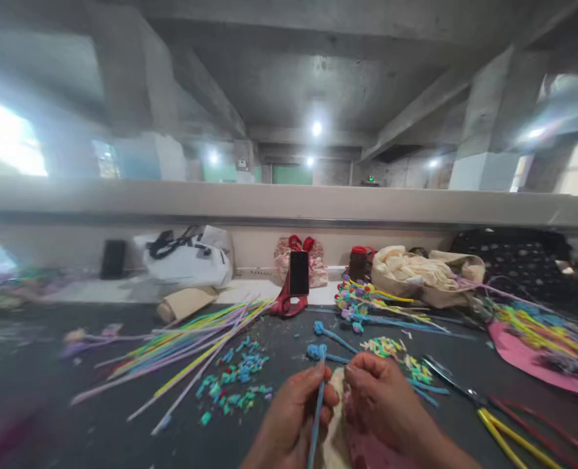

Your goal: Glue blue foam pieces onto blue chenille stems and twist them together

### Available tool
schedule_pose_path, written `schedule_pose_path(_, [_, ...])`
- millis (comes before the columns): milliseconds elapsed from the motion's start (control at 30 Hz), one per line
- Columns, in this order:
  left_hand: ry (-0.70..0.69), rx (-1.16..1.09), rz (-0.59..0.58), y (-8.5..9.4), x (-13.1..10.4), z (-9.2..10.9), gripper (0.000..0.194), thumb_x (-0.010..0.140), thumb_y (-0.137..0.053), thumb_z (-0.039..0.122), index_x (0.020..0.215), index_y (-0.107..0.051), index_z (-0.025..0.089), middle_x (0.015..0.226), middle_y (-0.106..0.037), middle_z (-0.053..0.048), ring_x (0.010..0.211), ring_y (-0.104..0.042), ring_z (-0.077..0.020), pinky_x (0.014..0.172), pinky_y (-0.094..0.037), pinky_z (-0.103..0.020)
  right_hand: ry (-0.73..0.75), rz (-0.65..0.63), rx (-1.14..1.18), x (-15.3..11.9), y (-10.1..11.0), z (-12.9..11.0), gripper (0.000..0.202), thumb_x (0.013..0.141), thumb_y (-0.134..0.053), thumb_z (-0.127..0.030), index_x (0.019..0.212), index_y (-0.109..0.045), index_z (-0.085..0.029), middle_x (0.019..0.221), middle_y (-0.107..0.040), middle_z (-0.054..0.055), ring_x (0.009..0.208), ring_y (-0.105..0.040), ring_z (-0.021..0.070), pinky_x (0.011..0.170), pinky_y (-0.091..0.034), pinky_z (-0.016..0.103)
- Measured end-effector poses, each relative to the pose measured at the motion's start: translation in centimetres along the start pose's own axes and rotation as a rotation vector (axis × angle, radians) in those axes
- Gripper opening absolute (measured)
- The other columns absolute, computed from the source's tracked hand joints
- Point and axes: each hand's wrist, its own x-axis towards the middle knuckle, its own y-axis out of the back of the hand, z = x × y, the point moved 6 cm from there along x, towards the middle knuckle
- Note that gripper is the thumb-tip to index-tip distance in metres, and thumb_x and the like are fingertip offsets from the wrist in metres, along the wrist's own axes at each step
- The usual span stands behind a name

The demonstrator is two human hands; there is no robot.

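Between the thumb and fingers of my left hand (293, 407) is a blue pipe cleaner (317, 417), roughly upright, its top end thicker. My right hand (391, 404) is closed in a pinch just to the right, fingertips apart from the stem; whatever they hold is too small to make out. Cream cloth (336, 430) and pink cloth (367, 449) show below and between the hands. Just beyond lie blue stems with knotted heads (319, 327). Short cut pipe cleaner pieces (243, 371) are scattered left of my hands, and a pale yellow and green pile (386, 348) lies behind my right hand.
Long coloured pipe cleaners (191, 348) fan out at left. Scissors with yellow handles (496, 430) lie at right, near a pink sheet (506, 348) bearing more stems. A phone (299, 273), a white bag (186, 260) and a cloth-filled basket (416, 273) stand along the back.
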Motion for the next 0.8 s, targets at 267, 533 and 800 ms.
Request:
schedule_pose_path(267, [0.025,0.020,-0.261,-0.5,0.6,-1.3,0.018,0.067,-0.058,0.031,0.064,-0.055,0.014,0.029,-0.045,0.004,0.022,-0.033,-0.0039,0.027,-0.022,-0.012,0.093,0.012,-0.035,-1.0,0.1,-2.6,0.040,0.064,-0.058,-0.048,0.047,-0.041,-0.017,0.039,-0.034,-0.008,0.035,-0.028,0.0046,0.036,-0.020,0.017])
schedule_pose_path(533, [-0.082,0.264,-0.292,-1.2,-0.3,-1.2,0.024,0.067,-0.057,0.036,0.063,-0.056,0.012,0.028,-0.041,0.007,0.022,-0.026,-0.0013,0.030,-0.017,-0.013,0.137,-0.053,-0.087,-1.2,0.2,-4.2,0.035,0.069,-0.052,-0.048,0.062,-0.055,-0.014,0.037,-0.040,-0.007,0.030,-0.033,0.0044,0.031,-0.021,0.015])
schedule_pose_path(800, [-0.063,0.418,-0.218,-1.3,-0.7,-1.0,0.030,0.063,-0.058,0.042,0.062,-0.057,0.012,0.031,-0.045,0.005,0.025,-0.029,-0.0026,0.031,-0.014,-0.015,0.179,-0.049,-0.135,-1.1,1.4,-5.5,0.022,0.072,-0.054,-0.036,0.071,-0.061,-0.015,0.044,-0.046,-0.006,0.036,-0.040,0.0050,0.032,-0.026,0.015])
